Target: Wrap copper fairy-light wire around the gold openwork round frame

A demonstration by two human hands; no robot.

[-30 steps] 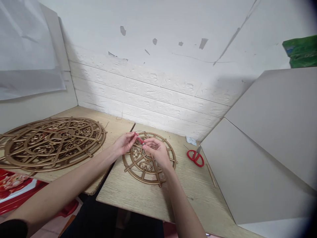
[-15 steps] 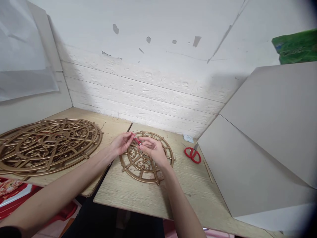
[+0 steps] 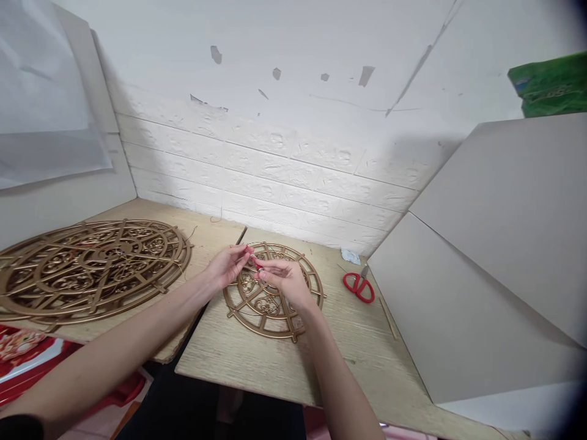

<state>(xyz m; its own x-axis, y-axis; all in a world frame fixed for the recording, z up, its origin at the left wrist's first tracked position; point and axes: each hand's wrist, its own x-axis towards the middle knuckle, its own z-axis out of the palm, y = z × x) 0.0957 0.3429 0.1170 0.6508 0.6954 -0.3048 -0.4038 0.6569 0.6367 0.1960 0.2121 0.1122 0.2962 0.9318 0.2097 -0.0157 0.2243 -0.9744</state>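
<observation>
My left hand [image 3: 225,266] pinches one end of a small red tube-like piece with silvery bands [image 3: 256,263]. The fingers of my right hand [image 3: 285,281] close on its other end, covering part of it. Both hands are above a round gold openwork frame [image 3: 271,335] with scroll ornaments, which lies flat on the light wooden table [image 3: 238,366]. A thin dark wire shows near the frame's top edge, by my fingertips. What exactly the red piece is, I cannot make out.
Several larger gold frames [image 3: 158,286] lie stacked at the left. Red-handled scissors [image 3: 365,291] rest on the right, near a thin stick [image 3: 389,319] and a small pale packet [image 3: 350,256]. White panels [image 3: 477,293] and a brick-patterned wall [image 3: 257,165] enclose the table.
My right fingers have shifted along the red piece and now cover more of it. Both hands stay at about the same spot; the view has moved very slightly.
</observation>
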